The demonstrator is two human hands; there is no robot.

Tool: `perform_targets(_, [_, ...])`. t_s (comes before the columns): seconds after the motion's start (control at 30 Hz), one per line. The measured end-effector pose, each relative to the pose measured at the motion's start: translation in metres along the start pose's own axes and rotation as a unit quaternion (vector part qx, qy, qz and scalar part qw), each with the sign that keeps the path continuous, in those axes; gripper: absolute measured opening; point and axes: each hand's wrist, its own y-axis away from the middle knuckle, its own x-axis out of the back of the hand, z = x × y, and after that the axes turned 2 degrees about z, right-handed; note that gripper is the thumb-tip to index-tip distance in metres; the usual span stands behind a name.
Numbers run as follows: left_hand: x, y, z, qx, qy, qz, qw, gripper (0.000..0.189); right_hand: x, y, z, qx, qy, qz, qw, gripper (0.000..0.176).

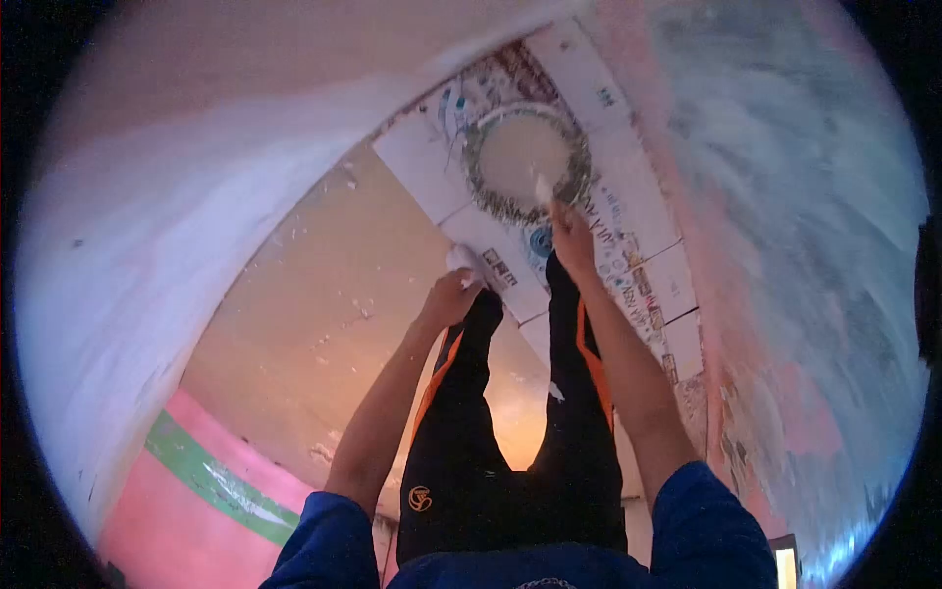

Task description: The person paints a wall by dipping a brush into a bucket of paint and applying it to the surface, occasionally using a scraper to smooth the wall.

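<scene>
My right hand (pixel 572 240) is closed round a putty knife (pixel 543 187), its pale blade reaching over the near rim of a round bucket (pixel 473 187). Whitish putty (pixel 520 147) fills the bucket, and dried smears crust its rim. Farther left, my left hand (pixel 451 297) grips a pale, putty-smeared tool (pixel 461 259) close to my left foot; its exact kind cannot be made out. A blue round object (pixel 541 240) lies between the bucket and my right foot.
Printed cardboard sheets (pixel 628 177) cover the floor under the bucket. Small blue items (pixel 453 103) lie left of it. A tan floor (pixel 324 265) with white splashes extends left. Walls stand close on both sides, the right wall (pixel 785 196) patchily coated over pink.
</scene>
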Motion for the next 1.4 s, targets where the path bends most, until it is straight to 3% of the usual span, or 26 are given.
perform_targets(0.07, [0.011, 0.014, 0.013, -0.004, 0.045, -0.014, 0.999, 0.046, 0.041, 0.027, -0.032, -0.159, -0.192, -0.082, 0.965, 0.037])
perform_targets(0.1, [0.024, 0.026, 0.032, -0.036, -0.034, 0.016, 0.999, 0.047, 0.067, 0.041, -0.054, -0.172, -0.249, -0.073, 0.95, 0.035])
perform_targets(0.13, [0.007, 0.025, 0.0, -0.034, 0.009, 0.022, 0.999, 0.034, 0.092, 0.051, -0.079, -0.171, -0.307, -0.068, 0.934, 0.034])
perform_targets(0.17, [0.029, 0.042, 0.035, -0.078, -0.105, -0.002, 0.991, 0.032, 0.114, 0.061, -0.09, -0.152, -0.312, -0.059, 0.936, 0.032])
perform_targets(0.2, [0.051, 0.054, 0.061, -0.15, -0.156, -0.035, 0.976, 0.031, 0.157, 0.075, -0.147, -0.16, -0.347, -0.031, 0.924, 0.034])
perform_targets(0.23, [0.051, 0.052, 0.031, -0.263, -0.075, 0.02, 0.962, 0.031, 0.186, 0.081, -0.159, -0.147, -0.323, -0.056, 0.933, 0.035])
perform_targets(0.27, [0.074, 0.074, 0.102, -0.267, -0.124, 0.06, 0.954, 0.033, 0.222, 0.089, -0.193, -0.122, -0.324, -0.044, 0.937, 0.033])
perform_targets(0.3, [0.119, 0.108, 0.173, -0.183, 0.024, 0.018, 0.983, 0.04, 0.258, 0.095, -0.229, -0.103, -0.372, -0.019, 0.922, 0.035])
perform_targets(0.33, [0.16, 0.14, 0.232, -0.185, 0.199, -0.049, 0.961, 0.047, 0.302, 0.104, -0.266, -0.05, -0.41, -0.029, 0.91, 0.037])
perform_targets(0.37, [0.198, 0.168, 0.295, -0.108, 0.305, -0.087, 0.942, 0.048, 0.346, 0.114, -0.315, -0.003, -0.445, -0.004, 0.896, 0.036])
perform_targets(0.43, [0.278, 0.219, 0.411, -0.171, 0.251, -0.049, 0.951, 0.039, 0.422, 0.122, -0.392, 0.056, -0.473, 0.04, 0.878, 0.033])
perform_targets(0.5, [0.34, 0.265, 0.496, -0.406, 0.044, 0.119, 0.905, 0.031, 0.499, 0.141, -0.464, 0.272, -0.439, 0.101, 0.85, 0.032])
perform_targets(0.57, [0.386, 0.359, 0.596, -0.439, 0.029, 0.178, 0.88, 0.028, 0.568, 0.164, -0.531, 0.382, -0.348, 0.178, 0.837, 0.031])
perform_targets(0.63, [0.417, 0.422, 0.659, -0.532, -0.027, 0.27, 0.802, 0.026, 0.63, 0.203, -0.594, 0.459, -0.283, 0.234, 0.809, 0.03])
perform_targets(0.7, [0.435, 0.477, 0.704, -0.606, -0.063, 0.336, 0.718, 0.023, 0.669, 0.243, -0.651, 0.513, -0.255, 0.31, 0.759, 0.029])
perform_targets(0.73, [0.438, 0.502, 0.721, -0.601, -0.057, 0.353, 0.715, 0.022, 0.681, 0.251, -0.677, 0.565, -0.273, 0.327, 0.707, 0.029])
perform_targets(0.77, [0.438, 0.524, 0.738, -0.594, -0.05, 0.369, 0.713, 0.021, 0.691, 0.259, -0.702, 0.612, -0.29, 0.342, 0.652, 0.029])
perform_targets(0.83, [0.439, 0.559, 0.763, -0.604, -0.071, 0.385, 0.694, 0.019, 0.712, 0.28, -0.746, 0.665, -0.246, 0.365, 0.603, 0.026])
perform_targets(0.9, [0.451, 0.57, 0.783, -0.612, -0.086, 0.397, 0.679, 0.017, 0.728, 0.254, -0.803, 0.579, -0.113, 0.444, 0.675, 0.027])
perform_targets(1.0, [0.427, 0.612, 0.776, -0.599, -0.166, 0.449, 0.642, 0.016, 0.722, 0.222, -0.841, 0.533, -0.136, 0.499, 0.67, 0.025])
perform_targets(1.07, [0.409, 0.634, 0.757, -0.617, -0.254, 0.49, 0.56, 0.015, 0.689, 0.195, -0.81, 0.517, -0.122, 0.517, 0.671, 0.031])
perform_targets(1.13, [0.404, 0.647, 0.742, -0.607, -0.281, 0.493, 0.556, 0.013, 0.645, 0.174, -0.748, 0.506, -0.078, 0.499, 0.699, 0.033])
perform_targets(1.2, [0.4, 0.651, 0.728, -0.593, -0.303, 0.491, 0.562, 0.012, 0.628, 0.176, -0.695, 0.436, 0.003, 0.337, 0.835, 0.034])
perform_targets(1.23, [0.4, 0.654, 0.724, -0.571, -0.312, 0.494, 0.576, 0.013, 0.633, 0.184, -0.689, 0.43, 0.003, 0.337, 0.838, 0.034])
perform_targets(1.33, [0.408, 0.651, 0.73, -0.546, -0.324, 0.489, 0.599, 0.013, 0.679, 0.219, -0.698, 0.509, -0.042, 0.415, 0.753, 0.033])
perform_targets(1.4, [0.411, 0.643, 0.742, -0.534, -0.317, 0.484, 0.617, 0.014, 0.718, 0.237, -0.752, 0.539, -0.085, 0.466, 0.696, 0.032])
